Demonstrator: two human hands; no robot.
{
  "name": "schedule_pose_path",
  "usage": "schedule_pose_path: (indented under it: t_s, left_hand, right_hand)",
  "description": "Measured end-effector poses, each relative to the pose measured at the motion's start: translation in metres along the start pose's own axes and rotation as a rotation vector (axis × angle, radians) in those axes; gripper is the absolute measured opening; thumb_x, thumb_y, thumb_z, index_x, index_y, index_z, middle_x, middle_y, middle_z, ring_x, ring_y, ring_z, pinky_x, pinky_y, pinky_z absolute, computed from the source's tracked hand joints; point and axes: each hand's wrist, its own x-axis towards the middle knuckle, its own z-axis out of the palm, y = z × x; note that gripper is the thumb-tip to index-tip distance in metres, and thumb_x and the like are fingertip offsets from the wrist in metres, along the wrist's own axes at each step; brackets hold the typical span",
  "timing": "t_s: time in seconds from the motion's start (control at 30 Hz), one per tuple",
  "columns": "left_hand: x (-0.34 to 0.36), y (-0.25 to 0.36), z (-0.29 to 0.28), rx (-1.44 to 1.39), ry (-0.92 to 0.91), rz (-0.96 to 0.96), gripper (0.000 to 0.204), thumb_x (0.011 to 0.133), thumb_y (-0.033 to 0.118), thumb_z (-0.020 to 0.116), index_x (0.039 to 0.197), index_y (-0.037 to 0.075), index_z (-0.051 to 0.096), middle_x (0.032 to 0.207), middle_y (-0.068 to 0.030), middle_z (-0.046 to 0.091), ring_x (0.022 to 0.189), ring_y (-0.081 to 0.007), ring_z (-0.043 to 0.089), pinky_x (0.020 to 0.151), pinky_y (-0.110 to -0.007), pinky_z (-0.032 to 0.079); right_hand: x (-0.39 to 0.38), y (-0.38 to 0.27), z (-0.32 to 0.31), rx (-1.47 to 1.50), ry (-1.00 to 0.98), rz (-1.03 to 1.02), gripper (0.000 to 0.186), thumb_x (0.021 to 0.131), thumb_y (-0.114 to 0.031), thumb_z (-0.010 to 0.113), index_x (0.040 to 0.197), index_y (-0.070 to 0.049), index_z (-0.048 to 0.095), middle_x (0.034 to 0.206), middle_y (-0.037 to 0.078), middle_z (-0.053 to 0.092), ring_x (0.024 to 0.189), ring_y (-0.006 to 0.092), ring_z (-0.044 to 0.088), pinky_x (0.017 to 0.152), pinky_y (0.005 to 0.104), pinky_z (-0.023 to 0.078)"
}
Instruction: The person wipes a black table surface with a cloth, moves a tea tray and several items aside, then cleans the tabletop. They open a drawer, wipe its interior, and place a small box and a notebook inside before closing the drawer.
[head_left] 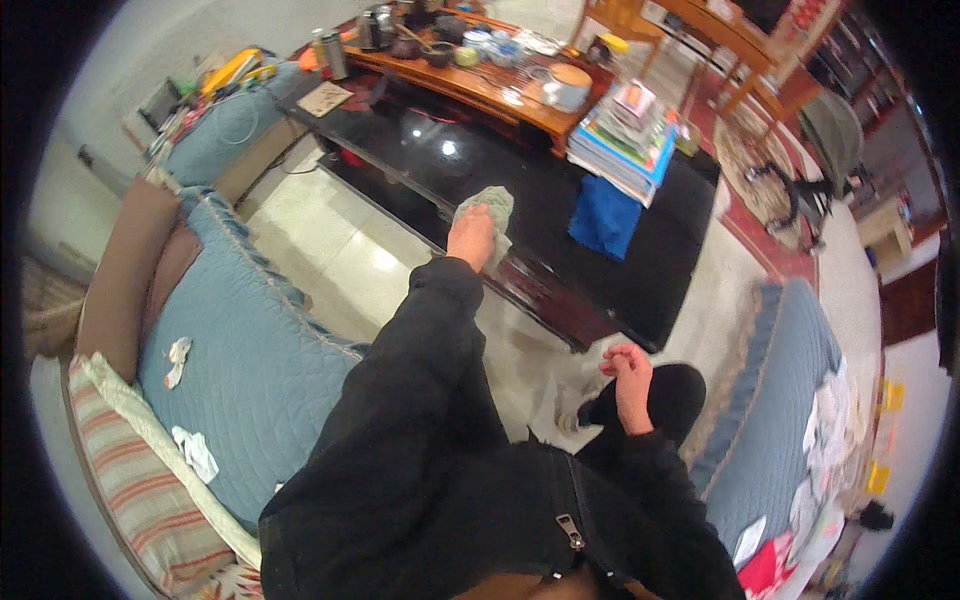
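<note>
My left hand [472, 240] is closed on a pale green cloth [494, 207] and presses it against the near edge of the glossy black table [400, 150]. Part of the cloth bunches out ahead of my fingers. My right hand [630, 388] hangs in the air beside my bent knee, just off the table's near right corner. Its fingers curl loosely, with nothing visible in them. A folded blue cloth [605, 218] lies on the tabletop, to the right of my left hand.
A stack of books and papers [625, 145] stands on the table's right part. Behind it, a wooden tea tray [470, 85] carries pots and cups. Blue-covered sofas flank me at left [240, 350] and right [775, 380]. A folded stroller [800, 195] stands far right.
</note>
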Motion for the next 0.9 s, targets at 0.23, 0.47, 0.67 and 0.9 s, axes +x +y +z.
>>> schedule_pose_path:
  t_s: [0.23, 0.47, 0.67, 0.9]
  left_hand:
    - [0.039, -0.016, -0.015, 0.212, -0.107, 0.175, 0.025, 0.089, 0.027, 0.06, 0.105, 0.011, 0.07, 0.124, -0.0064, 0.061, 0.127, -0.0333, 0.047, 0.098, -0.056, 0.04]
    - [0.12, -0.056, 0.036, 0.161, -0.183, 0.252, 0.046, 0.096, 0.038, 0.053, 0.14, 0.023, 0.055, 0.148, -0.0055, 0.049, 0.142, -0.0378, 0.035, 0.11, -0.068, 0.022]
    - [0.214, -0.068, 0.085, 0.235, 0.012, -0.092, 0.044, 0.092, 0.026, 0.052, 0.135, 0.015, 0.058, 0.14, -0.0088, 0.053, 0.139, -0.0373, 0.037, 0.109, -0.07, 0.021]
    - [0.203, 0.01, 0.084, 0.253, -0.204, -0.209, 0.046, 0.091, 0.026, 0.057, 0.136, 0.012, 0.057, 0.146, -0.0162, 0.044, 0.139, -0.0441, 0.032, 0.107, -0.074, 0.017]
  right_hand:
    - [0.058, -0.022, 0.08, -0.082, -0.192, -0.189, 0.012, 0.095, 0.0, 0.052, 0.097, 0.0, 0.064, 0.091, 0.004, 0.066, 0.079, 0.011, 0.063, 0.074, 0.0255, 0.051]
    - [0.138, -0.053, 0.171, -0.271, -0.156, -0.557, 0.012, 0.085, 0.005, 0.06, 0.091, -0.003, 0.067, 0.091, 0.007, 0.068, 0.087, 0.0196, 0.064, 0.078, 0.0316, 0.051]
    - [0.183, -0.054, 0.21, -0.453, -0.154, -0.594, 0.021, 0.075, 0.003, 0.063, 0.091, -0.008, 0.068, 0.101, 0.005, 0.068, 0.11, 0.0296, 0.059, 0.098, 0.044, 0.041]
    - [0.189, -0.058, 0.213, -0.558, -0.256, -0.479, 0.025, 0.066, -0.008, 0.069, 0.09, -0.011, 0.066, 0.108, 0.004, 0.066, 0.115, 0.0285, 0.057, 0.097, 0.0462, 0.036]
